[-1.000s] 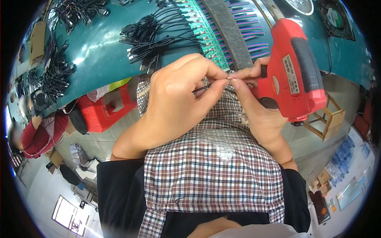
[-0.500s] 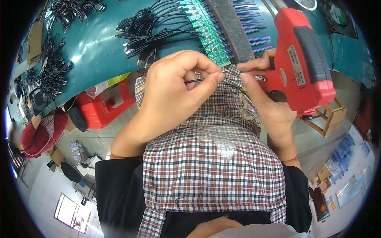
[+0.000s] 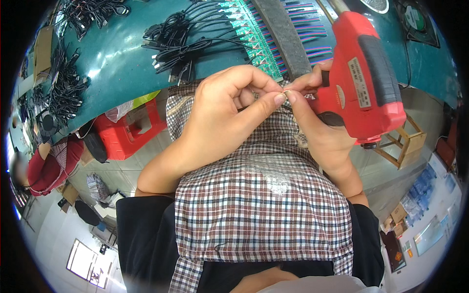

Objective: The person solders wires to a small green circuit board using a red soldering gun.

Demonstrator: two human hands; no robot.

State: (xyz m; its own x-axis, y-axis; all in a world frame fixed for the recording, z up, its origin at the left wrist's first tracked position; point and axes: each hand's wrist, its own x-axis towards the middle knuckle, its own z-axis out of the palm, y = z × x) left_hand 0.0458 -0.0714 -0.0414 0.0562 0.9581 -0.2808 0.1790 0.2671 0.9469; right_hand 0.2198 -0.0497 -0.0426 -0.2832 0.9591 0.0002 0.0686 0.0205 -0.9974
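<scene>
My left hand (image 3: 220,112) is closed in a pinch on a thin cable end (image 3: 285,91) in front of the apron. Little of the cable shows between the fingers. My right hand (image 3: 327,141) meets it there, thumb and a fingertip touching the same end. A red soldering gun (image 3: 344,93) with a black grip panel sits in the right hand, its metal nozzle pointing up over the bench. Just beyond the hands lies a strip of green circuit boards (image 3: 259,49) with black cables joined along its left side.
A dark bar (image 3: 286,36) lies along the boards, coloured wires beyond it. Bundles of black cables (image 3: 171,41) rest on the green bench (image 3: 115,61). A red stool (image 3: 117,139) and a wooden stool (image 3: 408,141) stand below. A person in red (image 3: 53,166) is at left.
My left hand has moved slightly right, and the thumbs and fingertips of both hands now meet at the cable end. The soldering gun has shifted a little left and down with my right hand.
</scene>
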